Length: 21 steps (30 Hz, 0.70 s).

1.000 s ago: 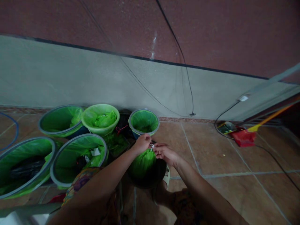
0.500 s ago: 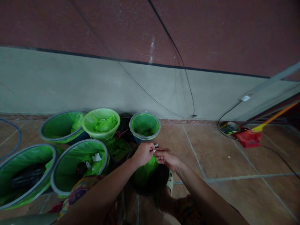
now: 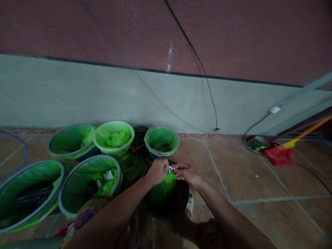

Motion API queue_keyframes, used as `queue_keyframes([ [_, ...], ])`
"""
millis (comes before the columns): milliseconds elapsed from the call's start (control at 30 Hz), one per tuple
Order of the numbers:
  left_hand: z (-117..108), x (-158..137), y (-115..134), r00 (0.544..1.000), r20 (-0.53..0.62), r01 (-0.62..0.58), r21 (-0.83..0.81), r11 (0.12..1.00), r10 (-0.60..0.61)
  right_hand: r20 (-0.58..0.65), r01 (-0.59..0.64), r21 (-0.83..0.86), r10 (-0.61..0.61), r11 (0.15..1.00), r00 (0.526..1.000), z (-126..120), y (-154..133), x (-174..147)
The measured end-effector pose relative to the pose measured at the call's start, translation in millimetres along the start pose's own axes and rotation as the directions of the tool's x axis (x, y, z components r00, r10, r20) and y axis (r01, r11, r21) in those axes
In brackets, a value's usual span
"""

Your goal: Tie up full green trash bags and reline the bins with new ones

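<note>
A dark bin (image 3: 180,205) stands between my feet, with a gathered green plastic bag (image 3: 164,188) rising from it. Over the bag's bunched neck, a thin white tie (image 3: 171,168) stretches between my two hands. My left hand (image 3: 158,171) is closed in a fist, gripping one end of the tie. The thumb and fingers of my right hand (image 3: 188,175) pinch the other end. The exact finger contact is small and blurred.
Several bins lined with green bags stand to the left, including a pale green bin (image 3: 114,152). One grey-rimmed bin (image 3: 162,152) stands ahead by the wall. A red dustpan (image 3: 278,155), a black cable (image 3: 252,128) and a blue hose (image 3: 25,152) lie farther out.
The white tie, bunched up at my fingertips before, is now drawn out between my hands. Both hands stay above the bin, and the view has shifted slightly.
</note>
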<state>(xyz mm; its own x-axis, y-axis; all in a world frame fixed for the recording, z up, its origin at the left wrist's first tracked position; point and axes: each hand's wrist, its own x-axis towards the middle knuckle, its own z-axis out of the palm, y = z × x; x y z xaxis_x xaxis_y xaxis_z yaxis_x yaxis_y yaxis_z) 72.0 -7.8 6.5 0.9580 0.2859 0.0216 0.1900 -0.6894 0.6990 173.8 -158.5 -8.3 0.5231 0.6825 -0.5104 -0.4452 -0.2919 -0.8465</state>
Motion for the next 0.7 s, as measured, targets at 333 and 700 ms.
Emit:
queue_keyframes([
  [333, -13.8, -8.9, -6.4, 0.938, 0.226, 0.155, 0.407, 0.9, -0.264, -0.263, -0.044, -0.466, -0.09, 0.884, 0.961, -22.4, 19.5, 15.9],
  [700, 40.3, -22.8, -33.4, 0.913, 0.269, 0.325, -0.031, 0.945, -0.305, 0.147, 0.246, -0.877, -0.258, 0.413, 0.955, 17.4, 33.9, -1.6],
])
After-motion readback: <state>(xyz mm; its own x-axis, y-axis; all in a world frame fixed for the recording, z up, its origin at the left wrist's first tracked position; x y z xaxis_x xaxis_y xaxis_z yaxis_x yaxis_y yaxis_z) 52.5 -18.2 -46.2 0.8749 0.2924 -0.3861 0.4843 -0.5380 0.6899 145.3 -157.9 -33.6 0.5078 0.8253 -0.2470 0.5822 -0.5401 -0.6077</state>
